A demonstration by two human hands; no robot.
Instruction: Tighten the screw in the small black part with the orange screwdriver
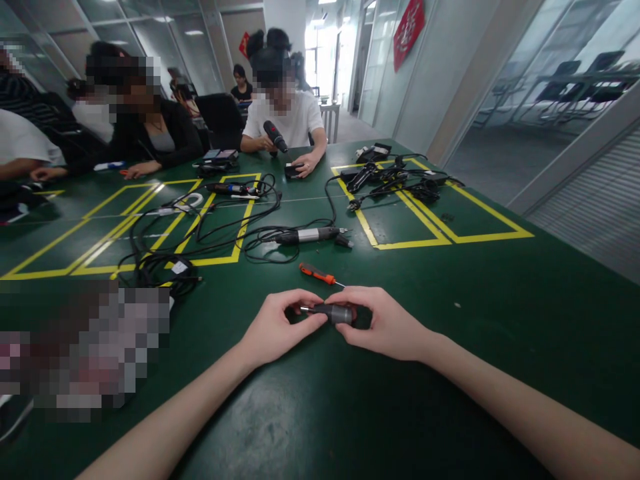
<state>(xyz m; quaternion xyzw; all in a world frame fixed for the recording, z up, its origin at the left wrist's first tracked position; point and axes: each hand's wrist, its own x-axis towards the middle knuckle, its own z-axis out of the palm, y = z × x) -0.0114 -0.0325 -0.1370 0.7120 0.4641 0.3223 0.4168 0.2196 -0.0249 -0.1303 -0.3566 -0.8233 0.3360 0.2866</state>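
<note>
Between my two hands lies a short dark tapered tool part (339, 313) with a thin silver tip pointing left; it looks like the nose of an electric screwdriver. My left hand (283, 325) pinches its narrow front end between thumb and fingers. Curled around its wider back end is my right hand (383, 321), which hides part of it. Just beyond my hands, an orange-handled screwdriver (318, 273) lies on the green table (430, 393), its shaft reaching toward my right fingers. Farther off rests a silver and black corded electric screwdriver (310, 235).
Tangled black cables (165, 267) spread across the left. Cords and adapters (395, 177) lie inside yellow tape outlines (415, 245) at the right. Across the table, a person in a white shirt (300, 120) holds a power tool (275, 135). A blurred-out object (100, 353) sits at the near left.
</note>
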